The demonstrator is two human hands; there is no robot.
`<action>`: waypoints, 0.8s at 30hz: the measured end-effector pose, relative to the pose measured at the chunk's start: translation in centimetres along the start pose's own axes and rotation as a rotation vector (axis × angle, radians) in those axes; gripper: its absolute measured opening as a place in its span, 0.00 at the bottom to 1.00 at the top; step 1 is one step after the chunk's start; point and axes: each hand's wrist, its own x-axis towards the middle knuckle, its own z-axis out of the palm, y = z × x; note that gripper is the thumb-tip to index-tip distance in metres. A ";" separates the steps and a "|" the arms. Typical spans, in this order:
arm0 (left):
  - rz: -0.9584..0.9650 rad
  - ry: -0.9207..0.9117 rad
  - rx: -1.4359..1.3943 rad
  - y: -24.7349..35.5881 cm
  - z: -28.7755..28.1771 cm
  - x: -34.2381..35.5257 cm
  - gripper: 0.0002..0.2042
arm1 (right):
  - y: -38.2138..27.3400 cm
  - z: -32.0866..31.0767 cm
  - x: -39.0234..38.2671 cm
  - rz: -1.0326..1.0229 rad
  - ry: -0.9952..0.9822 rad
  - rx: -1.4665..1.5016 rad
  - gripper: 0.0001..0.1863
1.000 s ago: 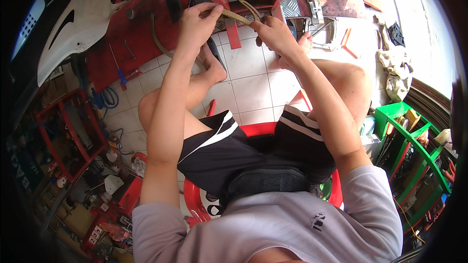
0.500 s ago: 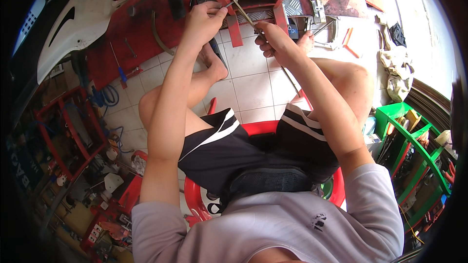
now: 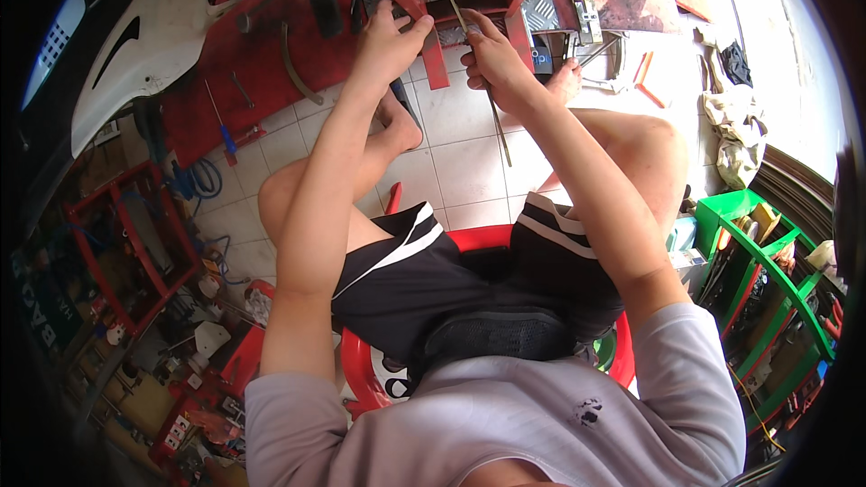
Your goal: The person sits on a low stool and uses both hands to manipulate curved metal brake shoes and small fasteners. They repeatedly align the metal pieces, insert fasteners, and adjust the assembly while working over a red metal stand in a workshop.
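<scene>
While your hands have lifted closer to the red metal stand (image 3: 433, 54), your right hand (image 3: 494, 63) keeps its fingers closed around the thin rod (image 3: 492, 108), now steeper, and your left hand (image 3: 390, 41) pinches the stand's leg.

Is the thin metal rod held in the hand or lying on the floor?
Held: the right hand grips the thin rod, whose lower end hangs above the tiles.

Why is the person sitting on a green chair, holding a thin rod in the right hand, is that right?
Not quite: the chair is red, not green, as the head view shows. The green thing is a rack to the person's right. The right hand does hold the thin rod.
</scene>
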 end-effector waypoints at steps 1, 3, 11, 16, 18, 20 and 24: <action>0.010 0.006 -0.005 -0.1 0.1 -0.1 0.30 | -0.1 0.3 -0.1 -0.001 -0.016 -0.005 0.23; 0.020 0.009 -0.017 -0.2 0.1 -0.1 0.29 | -0.4 0.6 -0.5 0.002 -0.029 -0.017 0.23; -0.020 -0.025 -0.015 0.3 0.0 -0.2 0.28 | -0.5 1.1 -0.2 -0.028 -0.044 0.019 0.23; -0.010 -0.016 -0.031 0.3 0.1 -0.1 0.28 | 0.0 1.0 0.3 0.012 -0.079 0.091 0.23; -0.024 -0.017 -0.024 0.2 0.1 0.0 0.28 | 0.3 0.9 0.5 0.036 -0.113 0.137 0.23; -0.036 -0.014 0.000 0.1 0.2 0.1 0.29 | 0.4 0.8 0.6 0.053 -0.160 0.174 0.23; -0.028 0.095 -0.046 0.0 0.7 0.4 0.28 | -0.1 1.2 -0.1 0.068 -0.162 0.196 0.23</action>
